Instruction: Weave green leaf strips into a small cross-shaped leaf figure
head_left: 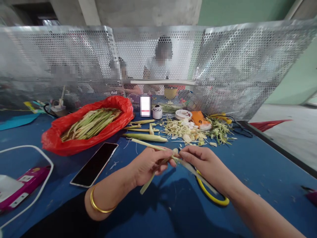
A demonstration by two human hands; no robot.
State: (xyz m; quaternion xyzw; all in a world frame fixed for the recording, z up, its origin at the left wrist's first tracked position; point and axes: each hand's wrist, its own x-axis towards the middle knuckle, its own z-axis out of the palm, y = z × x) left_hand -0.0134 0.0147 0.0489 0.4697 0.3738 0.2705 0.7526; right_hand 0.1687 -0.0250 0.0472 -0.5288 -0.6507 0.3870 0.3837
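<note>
My left hand [148, 165], with a gold bangle on its wrist, is closed on pale green leaf strips [145, 143]. One end points up-left past the thumb and another hangs below the fingers. My right hand [204, 162] pinches the strips where they cross, fingertips close to those of the left. A further length passes beneath the right palm. Below that hand lies a yellow loop handle [213, 196], partly hidden, perhaps of scissors. Just beyond the hands are several loose leaf pieces [146, 137] and a heap of pale trimmings [183, 130].
At left, a red plastic bag [56, 145] holds many long leaves, with a phone [95, 163] in front. A purple power strip [27, 188] and white cable are at far left. Behind stand a small jar [157, 112], a tape roll [183, 114] and a perforated metal screen [223, 66], with people beyond.
</note>
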